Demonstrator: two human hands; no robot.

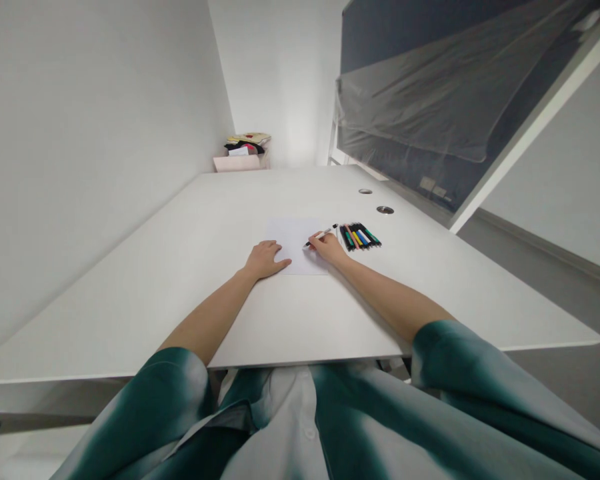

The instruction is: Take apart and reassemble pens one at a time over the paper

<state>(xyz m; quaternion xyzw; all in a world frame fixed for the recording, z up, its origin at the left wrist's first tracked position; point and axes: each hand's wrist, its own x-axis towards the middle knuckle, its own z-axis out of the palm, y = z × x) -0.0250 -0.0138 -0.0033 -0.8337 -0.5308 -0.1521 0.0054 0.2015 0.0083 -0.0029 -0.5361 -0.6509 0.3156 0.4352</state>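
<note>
A sheet of white paper (295, 233) lies on the white table (220, 213) in front of me. My left hand (267, 259) rests flat on the sheet's left edge, fingers and thumb spread. Near the right side of the paper, my right hand (329, 248) is closed round a white marker pen (324, 233) with dark ends. The pen slants, its lower tip close to the sheet; whether it touches cannot be made out, and no marks show. Just right of that hand lies a row of several coloured markers (361, 236), side by side, in green, pink, yellow and blue with black ends.
Two round cable holes (385, 210) sit along the table's right side. A box (237, 163) with folded cloth stands at the far left end, by the wall. Right of the table rises a large dark board (430, 100) covered with clear plastic.
</note>
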